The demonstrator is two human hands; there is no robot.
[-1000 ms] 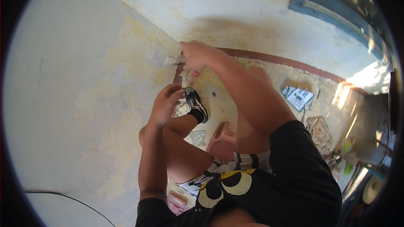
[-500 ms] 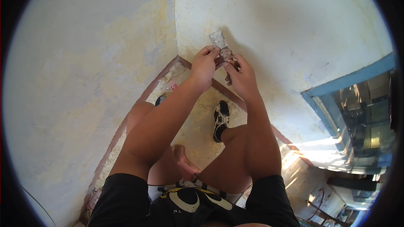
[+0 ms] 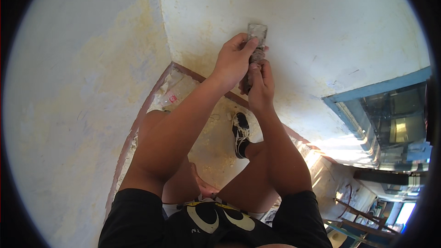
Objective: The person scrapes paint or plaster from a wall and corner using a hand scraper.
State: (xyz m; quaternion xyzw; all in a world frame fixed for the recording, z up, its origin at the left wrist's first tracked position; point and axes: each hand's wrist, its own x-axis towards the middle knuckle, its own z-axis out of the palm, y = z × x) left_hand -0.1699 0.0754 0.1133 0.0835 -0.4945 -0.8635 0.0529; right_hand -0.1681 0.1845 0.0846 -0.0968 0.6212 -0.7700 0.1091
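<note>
Both of my hands are raised in front of the pale wall, closed on one scraper (image 3: pixel 257 31). Its flat grey blade points up, crusted with whitish residue, and something is wound round its neck. My left hand (image 3: pixel 235 61) grips the lower blade, with the thumb pressed on its face. Just below, my right hand (image 3: pixel 262 85) is wrapped round the dark handle, which shows partly between the two hands. The blade's edge is at or close to the wall; I cannot tell whether it touches.
The wall (image 3: pixel 321 23) meets another patchy yellowed wall (image 3: pixel 87 78) in a corner, with a reddish-brown strip along the bottom. A crumpled clear plastic bottle (image 3: pixel 170 97) lies on the debris-strewn floor near my black shoe (image 3: pixel 240 133). At the right is a blue-framed window (image 3: pixel 340 98).
The scraper has moved slightly right and up and now stands more upright. My left hand has slid higher onto the blade. The view has shifted a little to the right.
</note>
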